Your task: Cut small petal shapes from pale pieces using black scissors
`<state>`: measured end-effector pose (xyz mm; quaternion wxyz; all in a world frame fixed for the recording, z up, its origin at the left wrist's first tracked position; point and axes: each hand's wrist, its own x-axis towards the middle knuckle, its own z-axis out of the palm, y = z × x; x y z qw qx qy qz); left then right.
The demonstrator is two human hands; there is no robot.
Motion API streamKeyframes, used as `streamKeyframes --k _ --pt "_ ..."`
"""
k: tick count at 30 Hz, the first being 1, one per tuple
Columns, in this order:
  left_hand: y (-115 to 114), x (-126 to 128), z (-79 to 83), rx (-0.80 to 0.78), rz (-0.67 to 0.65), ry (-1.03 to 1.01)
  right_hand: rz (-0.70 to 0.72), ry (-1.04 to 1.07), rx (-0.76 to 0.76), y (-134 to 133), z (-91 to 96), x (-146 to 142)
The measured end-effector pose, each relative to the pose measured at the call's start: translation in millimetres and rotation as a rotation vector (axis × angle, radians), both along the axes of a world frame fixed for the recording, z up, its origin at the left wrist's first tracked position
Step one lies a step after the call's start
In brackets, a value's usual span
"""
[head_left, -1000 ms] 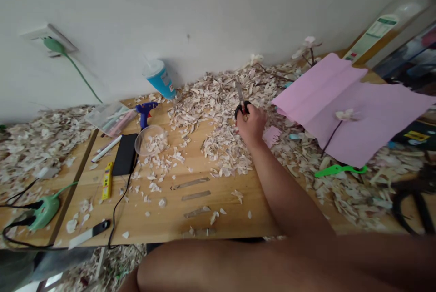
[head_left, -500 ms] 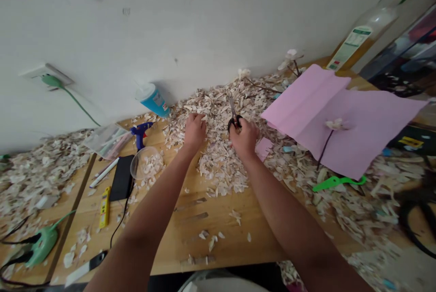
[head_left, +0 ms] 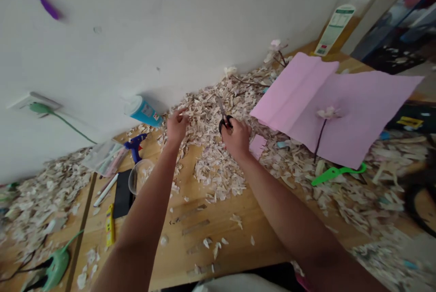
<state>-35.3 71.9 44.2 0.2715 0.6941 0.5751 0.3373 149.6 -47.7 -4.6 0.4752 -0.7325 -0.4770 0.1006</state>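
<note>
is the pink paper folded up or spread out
Spread out: the pink paper lies open over the scraps, only creases showing, a flower stem resting on it.

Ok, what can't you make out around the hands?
Head view, left hand: blur hides whether it pinches a scrap.
Head view, scissors in right hand: blades blurred against the scrap pile, open or shut unclear.
Head view, bottle: top cut off by upper edge, label too small.
</note>
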Motion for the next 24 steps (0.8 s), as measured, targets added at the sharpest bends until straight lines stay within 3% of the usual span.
streamKeyframes --k 6,9,14,18,24 --pt "5.4 -9.7 8.3 0.128 -0.019 0.09 0.007 0.053 -0.031 0.3 8.4 0.2" --pt "1.1 -1.8 1.0 0.206 -0.091 0.281 0.016 0.068 -0.036 -0.1 10.6 0.2" --pt "-13.3 22.2 -20.6 0.138 -0.184 0.531 0.001 0.071 -0.045 0.8 11.5 -0.2" --pt "-16.3 27.2 -23.6 0.103 -0.148 0.395 -0.011 0.069 -0.054 1.5 14.1 0.6" --pt "-14.2 23.0 -4.2 0.135 -0.036 0.286 0.001 0.112 -0.048 3.4 16.6 3.0"
